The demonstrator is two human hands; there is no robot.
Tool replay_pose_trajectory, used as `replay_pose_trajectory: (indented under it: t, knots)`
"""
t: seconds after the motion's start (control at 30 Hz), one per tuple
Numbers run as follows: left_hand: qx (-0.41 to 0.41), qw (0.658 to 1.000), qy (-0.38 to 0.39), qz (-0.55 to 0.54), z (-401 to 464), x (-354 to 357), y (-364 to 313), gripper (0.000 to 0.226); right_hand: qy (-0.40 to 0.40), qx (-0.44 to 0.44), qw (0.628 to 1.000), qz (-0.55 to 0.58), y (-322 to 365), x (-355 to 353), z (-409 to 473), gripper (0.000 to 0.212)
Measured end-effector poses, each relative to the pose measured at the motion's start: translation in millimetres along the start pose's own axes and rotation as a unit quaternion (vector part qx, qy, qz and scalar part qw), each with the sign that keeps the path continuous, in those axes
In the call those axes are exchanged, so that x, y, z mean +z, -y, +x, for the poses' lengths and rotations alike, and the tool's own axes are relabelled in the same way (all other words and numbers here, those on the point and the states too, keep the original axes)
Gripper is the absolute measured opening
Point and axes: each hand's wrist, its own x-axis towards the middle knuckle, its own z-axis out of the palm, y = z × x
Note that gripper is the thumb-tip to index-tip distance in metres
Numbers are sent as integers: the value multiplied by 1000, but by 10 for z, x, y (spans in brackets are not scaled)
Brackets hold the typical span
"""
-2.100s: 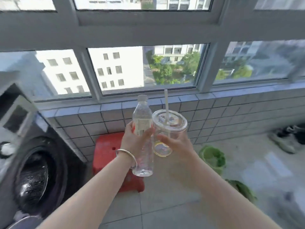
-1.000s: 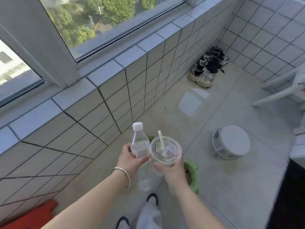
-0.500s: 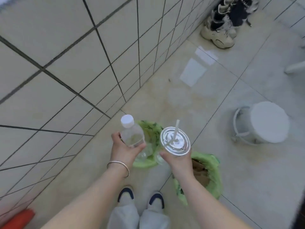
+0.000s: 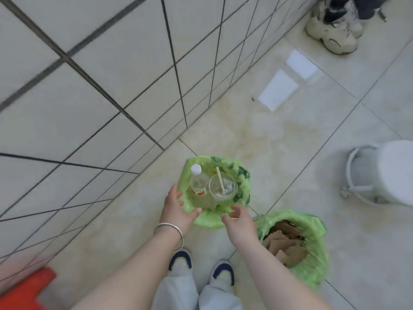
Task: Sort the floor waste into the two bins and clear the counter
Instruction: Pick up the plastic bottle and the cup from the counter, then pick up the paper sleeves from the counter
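Two feet in dark-toed slippers (image 4: 202,268) stand at 6 o'clock on the tiled floor (image 4: 290,139). A red stool (image 4: 26,289) shows at 8 o'clock by the tiled wall (image 4: 89,86).

At 5 o'clock sits the right-hand bin (image 4: 312,265), lined with a green bag. It holds brown cardboard pieces (image 4: 283,245).

The left hand (image 4: 176,209), a silver bangle (image 4: 169,231) on its wrist, hangs with fingers spread at the near rim of the other bin; whether it touches the liner cannot be told. It holds nothing. The right hand (image 4: 240,222) is likewise spread and empty, just beside that rim.

The left-hand bin (image 4: 210,220), also green-lined, stands past both hands, near the wall. Inside, a clear plastic bottle (image 4: 197,184) with a white cap lies against a clear lidded cup (image 4: 223,186) with a straw (image 4: 220,179).

At 3 o'clock stands a white stool (image 4: 388,173). Shoes (image 4: 333,34) lie at 1 o'clock.
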Motion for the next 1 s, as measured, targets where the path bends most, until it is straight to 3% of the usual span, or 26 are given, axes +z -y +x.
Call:
replay_pose_trajectory:
  t: [0.23,0.53,0.77,1.0]
  knots:
    - [11,999,-32,-34,-959,-554,-562,61,8,-113,993,-28,659,-308,-987,34]
    - [47,976,-163,-138,-2764,-1488,-883,42,57,-279,955,-84,1294,-417,-2855,22]
    - [51,922,-312,-224,-4374,-2365,-180,31,147,-380,898,-164,1143,281,-4495,9]
    - [29,838,-453,-304,-6126,-3001,1314,31,267,-473,801,-251,356,1590,-6254,11]
